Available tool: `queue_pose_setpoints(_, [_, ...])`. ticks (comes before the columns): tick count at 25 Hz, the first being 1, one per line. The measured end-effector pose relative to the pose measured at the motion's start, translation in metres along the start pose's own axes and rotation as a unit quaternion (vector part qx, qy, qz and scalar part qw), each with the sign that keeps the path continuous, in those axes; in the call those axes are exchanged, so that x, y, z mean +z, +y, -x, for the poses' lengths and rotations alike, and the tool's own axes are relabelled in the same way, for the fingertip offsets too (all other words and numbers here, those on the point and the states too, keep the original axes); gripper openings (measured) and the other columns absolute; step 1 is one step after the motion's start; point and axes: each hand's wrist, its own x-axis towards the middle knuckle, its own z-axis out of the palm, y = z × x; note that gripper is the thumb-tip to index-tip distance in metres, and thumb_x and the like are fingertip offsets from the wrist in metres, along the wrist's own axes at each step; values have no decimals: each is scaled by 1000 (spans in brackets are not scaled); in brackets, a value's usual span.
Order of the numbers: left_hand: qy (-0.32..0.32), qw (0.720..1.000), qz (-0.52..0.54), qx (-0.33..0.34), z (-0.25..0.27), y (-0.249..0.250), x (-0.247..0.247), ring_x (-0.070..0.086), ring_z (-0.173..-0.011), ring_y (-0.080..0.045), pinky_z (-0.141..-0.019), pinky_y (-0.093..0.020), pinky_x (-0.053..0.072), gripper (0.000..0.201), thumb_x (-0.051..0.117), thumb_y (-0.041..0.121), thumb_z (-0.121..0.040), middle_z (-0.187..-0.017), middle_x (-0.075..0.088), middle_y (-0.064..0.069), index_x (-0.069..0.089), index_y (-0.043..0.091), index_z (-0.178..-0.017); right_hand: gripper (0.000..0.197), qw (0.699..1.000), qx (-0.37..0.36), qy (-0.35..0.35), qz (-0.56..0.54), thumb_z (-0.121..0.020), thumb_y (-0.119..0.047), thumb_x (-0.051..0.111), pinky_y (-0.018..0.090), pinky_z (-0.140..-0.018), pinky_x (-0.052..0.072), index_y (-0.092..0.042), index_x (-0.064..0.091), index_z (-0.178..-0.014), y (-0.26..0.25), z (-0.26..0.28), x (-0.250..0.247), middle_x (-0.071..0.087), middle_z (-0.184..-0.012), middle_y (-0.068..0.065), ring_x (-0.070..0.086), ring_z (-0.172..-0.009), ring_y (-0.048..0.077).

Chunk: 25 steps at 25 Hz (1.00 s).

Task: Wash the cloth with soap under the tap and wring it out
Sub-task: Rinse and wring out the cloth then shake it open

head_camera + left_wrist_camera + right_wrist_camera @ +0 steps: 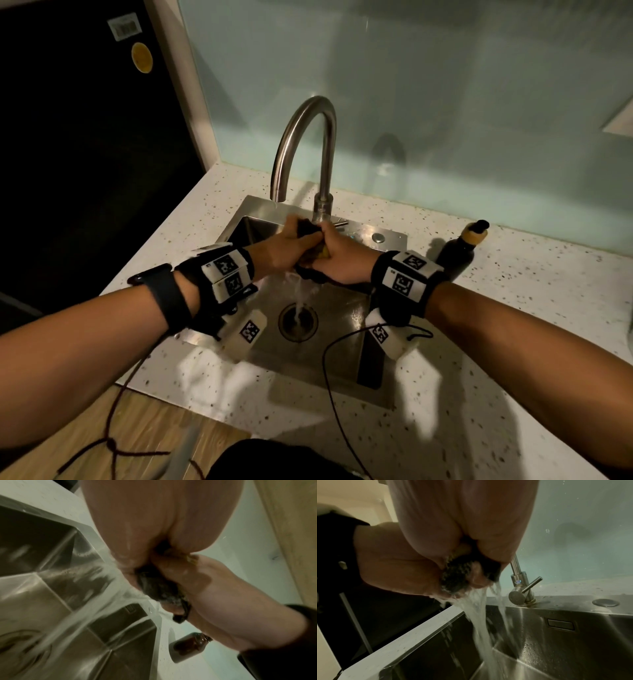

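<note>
A dark cloth (310, 233) with a yellow patch is bunched between both hands over the steel sink (342, 308). My left hand (284, 245) grips its left end, my right hand (337, 255) grips the right end, fingers curled tight. The wet cloth (157, 588) bulges out between the fists, and most of the cloth (458, 574) is hidden inside them. Water pours down from the hands (481, 615) toward the drain (297, 320). The curved tap (308, 144) stands just behind the hands.
A dark soap bottle (459, 248) with a yellow-collared pump stands on the speckled counter (513, 308) right of the sink. The tap lever (530, 584) sticks out behind the hands. A glass backsplash (445, 120) rises behind; a cable (329, 377) trails over the sink's front edge.
</note>
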Motion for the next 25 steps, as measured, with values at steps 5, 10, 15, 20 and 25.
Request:
queue_pose_setpoints(5, [18, 811, -543, 217, 12, -18, -11, 45, -129, -29, -108, -40, 41, 104, 58, 72, -69, -152, 28, -8, 7, 34, -151, 63, 996, 21, -34, -78, -86, -36, 72, 41, -89, 58, -26, 40, -139, 9, 5, -11, 64, -118, 4, 65, -105, 22])
queue_pose_setpoints(10, [62, 742, -618, 252, -6, -12, -3, 55, -116, -27, -97, -36, 49, 84, 64, 47, -86, -132, 51, -11, 19, 14, -149, 44, 988, 24, -39, -148, -80, -19, 78, 31, -79, 57, -20, 53, -117, -5, 4, -4, 66, -104, 5, 65, -92, 18])
queue_pose_setpoints(15, [69, 685, -696, 203, -12, -1, -7, 63, -101, -22, -80, -29, 48, 47, 62, 27, -91, -115, 63, -8, 38, 13, -129, 33, 999, 10, -18, 29, -80, -33, 77, 35, -92, 52, -22, 66, -109, -4, -1, 2, 70, -103, 1, 65, -97, 20])
queue_pose_setpoints(20, [48, 725, -668, 158, -17, 5, -12, 64, -83, -20, -69, -30, 51, 52, 69, 32, -86, -95, 66, -4, 35, 18, -124, 10, 992, -28, 10, 127, -93, -25, 64, 22, -69, 46, -17, 59, -94, -12, 9, 0, 66, -99, 6, 62, -89, 21])
queue_pose_setpoints(25, [43, 766, -621, 160, -16, 7, -9, 66, -79, -22, -68, -33, 54, 58, 69, 35, -84, -94, 66, -5, 36, 14, -127, 68, 999, -16, -8, -42, -74, -23, 83, 38, -88, 56, -29, 42, -127, -17, 8, -8, 58, -121, -2, 59, -108, 18])
